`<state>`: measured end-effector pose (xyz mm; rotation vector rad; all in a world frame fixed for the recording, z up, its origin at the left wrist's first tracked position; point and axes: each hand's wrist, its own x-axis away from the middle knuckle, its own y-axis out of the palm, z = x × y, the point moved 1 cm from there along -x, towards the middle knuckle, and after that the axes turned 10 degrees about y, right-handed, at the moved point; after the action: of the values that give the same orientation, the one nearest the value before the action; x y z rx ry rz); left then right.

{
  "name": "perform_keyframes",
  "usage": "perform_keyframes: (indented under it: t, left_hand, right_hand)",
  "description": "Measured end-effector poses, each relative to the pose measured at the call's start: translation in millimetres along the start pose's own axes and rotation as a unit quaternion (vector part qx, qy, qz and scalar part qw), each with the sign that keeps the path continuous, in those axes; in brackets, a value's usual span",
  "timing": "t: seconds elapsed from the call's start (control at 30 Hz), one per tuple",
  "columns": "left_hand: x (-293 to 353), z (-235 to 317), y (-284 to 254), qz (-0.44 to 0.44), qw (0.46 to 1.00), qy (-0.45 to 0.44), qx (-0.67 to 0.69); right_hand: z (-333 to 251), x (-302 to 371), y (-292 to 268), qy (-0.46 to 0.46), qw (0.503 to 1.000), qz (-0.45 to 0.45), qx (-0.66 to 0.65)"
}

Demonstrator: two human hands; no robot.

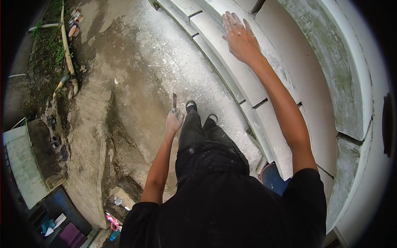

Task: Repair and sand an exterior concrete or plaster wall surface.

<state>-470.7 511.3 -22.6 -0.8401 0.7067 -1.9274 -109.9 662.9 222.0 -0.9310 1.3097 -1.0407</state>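
My left hand (174, 121), dusted with pale powder, is closed around a narrow flat metal blade (175, 101). The blade points forward, away from me, above the ground. On the right, my right hand (242, 39) reaches far ahead with its palm down and fingers stretched out. It lies on, or just over, a long white stepped moulding (225, 56) that curves along my right side; contact cannot be made out for certain. White residue coats its fingers. Dark joints split the moulding into sections.
A curved white and grey-green ledge (351, 99) runs further right. Below the moulding's near end sits a blue container (273, 180). White dust covers the concrete ground (165, 53). Far left are a bamboo pole (66, 47), several dark shoes (56, 142) and a pale sheet (22, 163).
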Motion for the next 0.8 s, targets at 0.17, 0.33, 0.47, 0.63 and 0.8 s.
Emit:
perform_keyframes:
  t: [0.17,0.33,0.47,0.63,0.8]
  left_hand:
    - [72.3,-113.9,7.0,0.072,0.977,-0.196,0.042]
    - [148.7,-171.9,1.0,0.039,0.934,-0.351,0.057]
    - [159.9,-170.0,2.3,0.055,0.939,-0.336,0.056]
    - [78.5,-146.9,-22.9,-0.051,0.968,-0.240,0.045]
    - [49.3,-175.3,-58.5,0.081,0.931,-0.275,0.226]
  right_hand:
    - [-13.2,39.4,-15.7,-0.008,0.997,-0.068,-0.026]
    - [8.4,94.7,-59.2,0.060,0.983,-0.173,0.006]
    - [-9.1,12.3,-21.8,-0.008,0.997,-0.075,-0.004]
    - [-22.9,-49.1,5.9,-0.034,0.999,-0.024,-0.025]
    - [4.3,76.2,-56.8,0.075,0.979,-0.190,0.004]
